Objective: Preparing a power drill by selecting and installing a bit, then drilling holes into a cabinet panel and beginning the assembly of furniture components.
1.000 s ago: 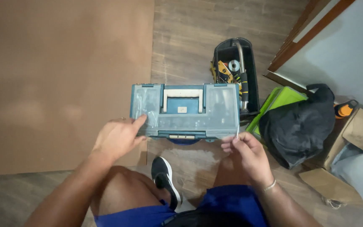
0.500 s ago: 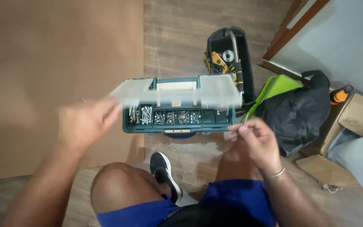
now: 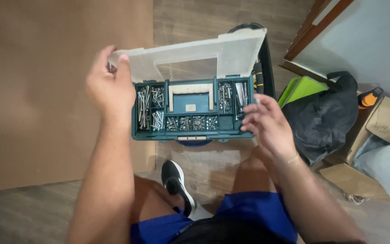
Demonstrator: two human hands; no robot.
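Note:
A teal toolbox (image 3: pixel 146 133) sits on the floor in front of my knees, its compartments full of screws and bolts (image 3: pixel 150 108) around a cream handle. My left hand (image 3: pixel 109 86) grips the left corner of the clear plastic lid (image 3: pixel 190 56) and holds it raised. My right hand (image 3: pixel 267 122) hovers at the box's right end, over the right compartments, pinching a thin metal piece between fingers and thumb.
A large brown board (image 3: pixel 55 81) covers the floor on the left. Behind the toolbox stands a black tool bag (image 3: pixel 263 63). To the right lie a green folder (image 3: pixel 299 88), a black garment (image 3: pixel 323 115), cardboard boxes (image 3: pixel 387 122) and a wooden door frame (image 3: pixel 314 27).
The lid was shut a second ago. My left hand has swung it up and open, showing the screw compartments. My right hand has stayed near the right front corner.

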